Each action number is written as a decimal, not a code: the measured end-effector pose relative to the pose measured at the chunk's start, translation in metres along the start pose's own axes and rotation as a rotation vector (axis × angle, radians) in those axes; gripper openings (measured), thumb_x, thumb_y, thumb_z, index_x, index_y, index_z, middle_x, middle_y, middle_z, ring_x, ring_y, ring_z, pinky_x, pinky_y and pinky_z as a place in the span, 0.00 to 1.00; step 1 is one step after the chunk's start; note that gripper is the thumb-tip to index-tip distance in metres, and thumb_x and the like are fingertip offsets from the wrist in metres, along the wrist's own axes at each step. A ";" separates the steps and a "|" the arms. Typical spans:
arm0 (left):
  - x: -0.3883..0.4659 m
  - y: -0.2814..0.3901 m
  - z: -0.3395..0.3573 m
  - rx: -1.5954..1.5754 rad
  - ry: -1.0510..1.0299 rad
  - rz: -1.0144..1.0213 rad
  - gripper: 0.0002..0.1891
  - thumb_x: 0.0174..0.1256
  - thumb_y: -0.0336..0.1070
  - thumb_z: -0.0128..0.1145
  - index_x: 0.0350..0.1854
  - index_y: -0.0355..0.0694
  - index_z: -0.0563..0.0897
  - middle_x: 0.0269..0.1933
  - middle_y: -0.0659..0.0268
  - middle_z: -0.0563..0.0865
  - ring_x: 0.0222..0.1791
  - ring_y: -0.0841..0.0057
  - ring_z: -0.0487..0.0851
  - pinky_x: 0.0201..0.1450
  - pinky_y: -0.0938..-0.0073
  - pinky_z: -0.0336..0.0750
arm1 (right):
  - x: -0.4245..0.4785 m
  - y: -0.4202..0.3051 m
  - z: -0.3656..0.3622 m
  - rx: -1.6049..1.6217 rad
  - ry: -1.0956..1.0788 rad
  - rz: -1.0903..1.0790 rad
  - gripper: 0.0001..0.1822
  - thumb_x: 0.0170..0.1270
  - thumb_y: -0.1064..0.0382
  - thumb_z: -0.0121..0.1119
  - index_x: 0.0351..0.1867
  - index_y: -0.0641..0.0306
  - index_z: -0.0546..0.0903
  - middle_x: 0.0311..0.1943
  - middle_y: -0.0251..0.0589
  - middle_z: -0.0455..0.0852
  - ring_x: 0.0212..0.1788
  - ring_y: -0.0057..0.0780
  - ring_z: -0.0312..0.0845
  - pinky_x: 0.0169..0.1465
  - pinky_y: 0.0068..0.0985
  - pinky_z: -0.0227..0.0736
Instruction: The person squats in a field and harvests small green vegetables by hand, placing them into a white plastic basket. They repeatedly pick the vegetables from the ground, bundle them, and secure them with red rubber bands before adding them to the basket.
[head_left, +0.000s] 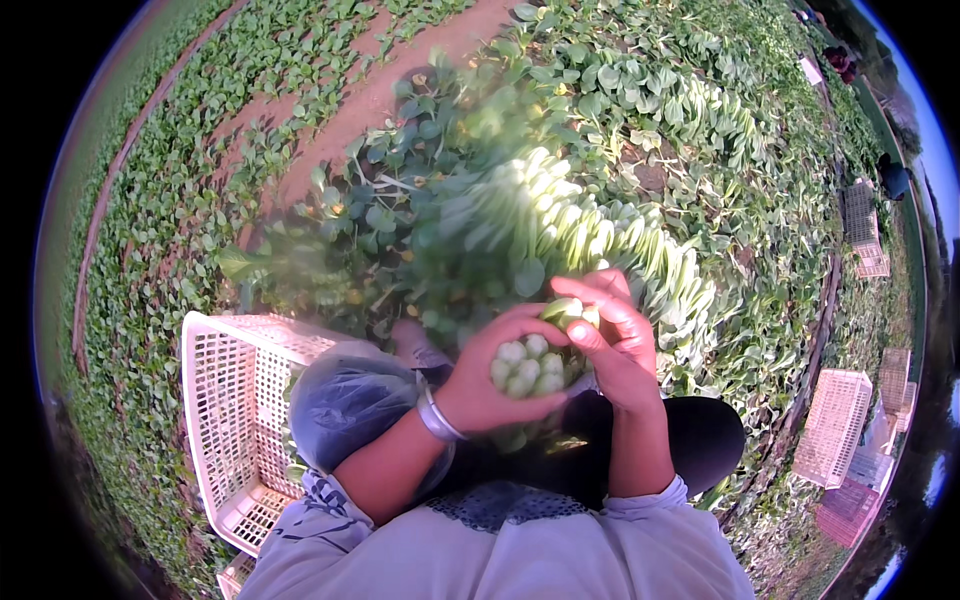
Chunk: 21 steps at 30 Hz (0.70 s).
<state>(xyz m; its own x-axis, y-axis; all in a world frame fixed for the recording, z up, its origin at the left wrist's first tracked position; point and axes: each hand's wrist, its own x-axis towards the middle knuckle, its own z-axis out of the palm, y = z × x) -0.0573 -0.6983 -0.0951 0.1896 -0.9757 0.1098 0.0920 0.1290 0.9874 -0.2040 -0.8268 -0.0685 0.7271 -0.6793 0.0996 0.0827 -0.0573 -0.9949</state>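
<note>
My left hand (495, 367) is wrapped around a bunch of bok choy (527, 367), whose pale cut stem ends face up at me. Just above that bunch, my right hand (621, 341) grips a bok choy head (562, 311) between thumb and fingers; a second pale stem end shows beside it. The leaves of both lie hidden below my hands. Beyond my fingers, a long row of cut bok choy (585, 221) rests on the leafy ground, white stems side by side.
A white perforated plastic crate (221, 420) stands tilted at my left, some greens partly visible behind its wall. Clear plastic (360, 397) covers my left knee. More crates (832, 427) line the right side, with a person (892, 176) farther off. Growing plants (172, 202) fill the left.
</note>
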 end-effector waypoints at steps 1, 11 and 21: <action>-0.001 0.003 0.000 0.002 -0.012 0.002 0.31 0.48 0.35 0.82 0.57 0.42 0.83 0.66 0.57 0.78 0.68 0.65 0.76 0.73 0.63 0.67 | -0.002 0.000 0.004 0.085 0.008 -0.014 0.23 0.69 0.62 0.70 0.64 0.61 0.85 0.48 0.34 0.84 0.65 0.32 0.72 0.71 0.33 0.65; -0.002 0.006 -0.005 0.174 0.041 0.111 0.49 0.50 0.33 0.80 0.80 0.42 0.70 0.79 0.51 0.66 0.71 0.66 0.73 0.76 0.64 0.65 | -0.026 0.006 0.020 -0.409 0.098 -0.204 0.34 0.77 0.35 0.50 0.59 0.69 0.77 0.48 0.47 0.78 0.52 0.40 0.74 0.60 0.39 0.70; -0.008 -0.004 -0.009 -0.090 0.258 -0.109 0.57 0.53 0.23 0.76 0.84 0.38 0.52 0.68 0.55 0.78 0.68 0.70 0.78 0.71 0.68 0.72 | 0.007 0.049 0.050 0.120 -0.130 0.087 0.45 0.81 0.29 0.28 0.63 0.71 0.81 0.71 0.56 0.70 0.79 0.45 0.57 0.80 0.44 0.49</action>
<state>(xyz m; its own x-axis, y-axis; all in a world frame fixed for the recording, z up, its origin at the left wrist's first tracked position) -0.0501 -0.6894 -0.1012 0.4147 -0.9090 -0.0406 0.2099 0.0521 0.9763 -0.1608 -0.7975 -0.1159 0.8163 -0.5773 0.0219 0.0908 0.0907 -0.9917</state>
